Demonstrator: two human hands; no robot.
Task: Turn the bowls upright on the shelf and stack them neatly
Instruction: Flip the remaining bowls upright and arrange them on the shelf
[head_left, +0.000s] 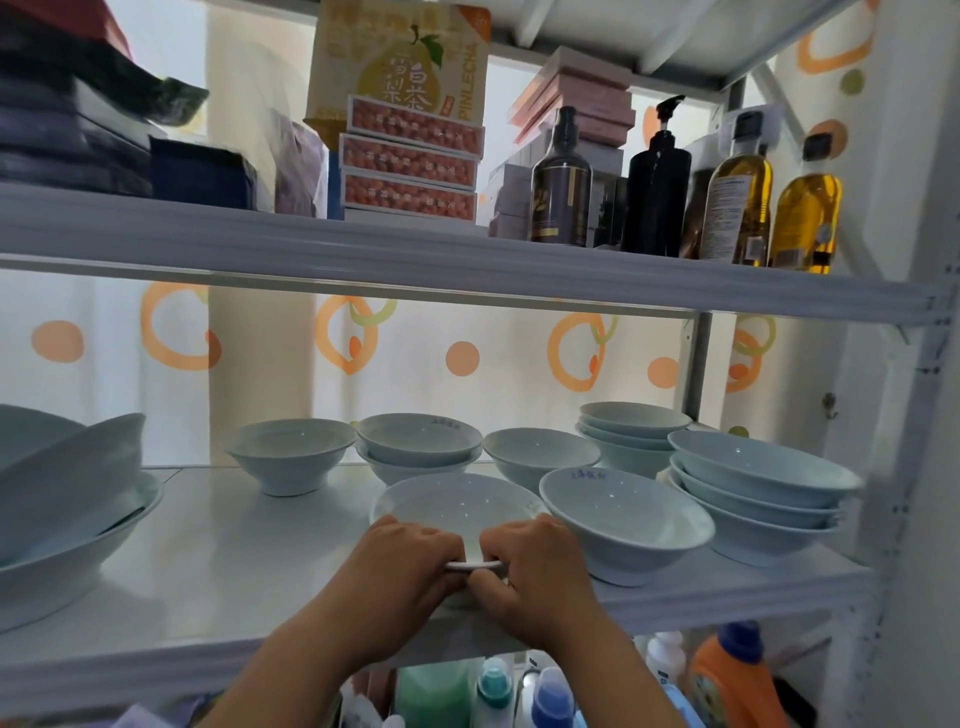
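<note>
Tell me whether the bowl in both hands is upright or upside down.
Upright: the bowl shows its hollow inside facing up; the left hand and right hand grip its near rim.

White metal shelving (467, 265) stands before a backlit orange-patterned curtain (509, 384).

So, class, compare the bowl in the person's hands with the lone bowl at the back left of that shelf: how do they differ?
The held bowl is at the front edge of the shelf; the lone bowl stands further back. The left hand and right hand grip the held bowl's near rim; nothing touches the lone bowl. Both are pale, flared and open side up.
</note>
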